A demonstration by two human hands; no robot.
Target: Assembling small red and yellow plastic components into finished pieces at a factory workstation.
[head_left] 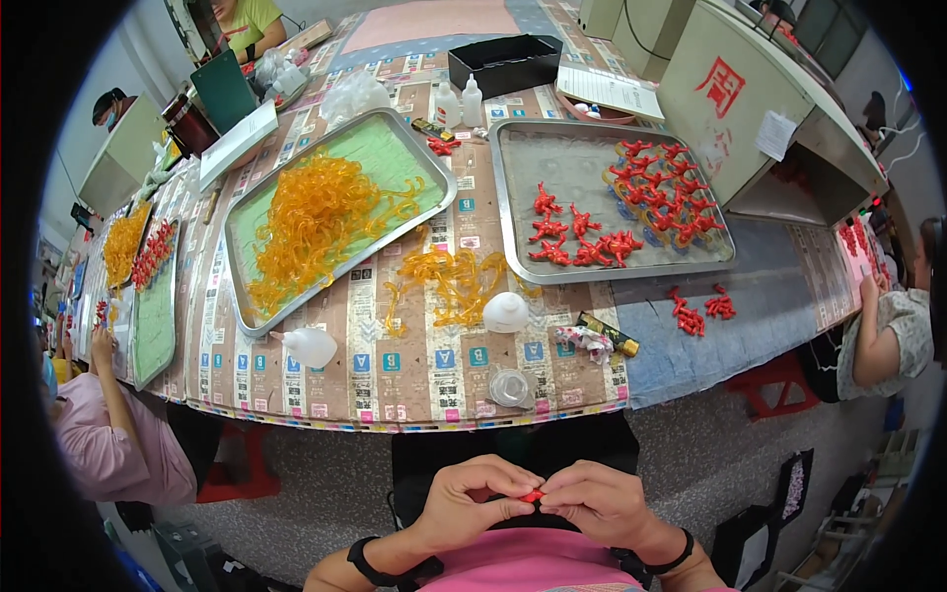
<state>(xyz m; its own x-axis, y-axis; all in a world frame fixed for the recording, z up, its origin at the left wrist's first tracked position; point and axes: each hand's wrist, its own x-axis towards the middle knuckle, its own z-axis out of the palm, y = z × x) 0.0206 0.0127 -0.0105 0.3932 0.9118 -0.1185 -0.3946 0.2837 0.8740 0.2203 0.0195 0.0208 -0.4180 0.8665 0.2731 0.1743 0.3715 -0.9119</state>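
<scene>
Red piece [533, 496]: our left grip [458, 501] and right grip [598, 501] both clamped on it; we'd best pinch lightly and evenly, tabletop [414, 393] ahead of both grips.

The red piece [534, 496] and amber strands [321, 212] look like glossy plastic, the tray rim [631, 275] smooth metal

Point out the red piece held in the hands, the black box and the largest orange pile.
Red piece [534, 496]: head view, on its exposed middle.
Black box [523, 79]: head view, on its near outer wall.
Orange pile [321, 202]: head view, on its heaped middle.
</scene>
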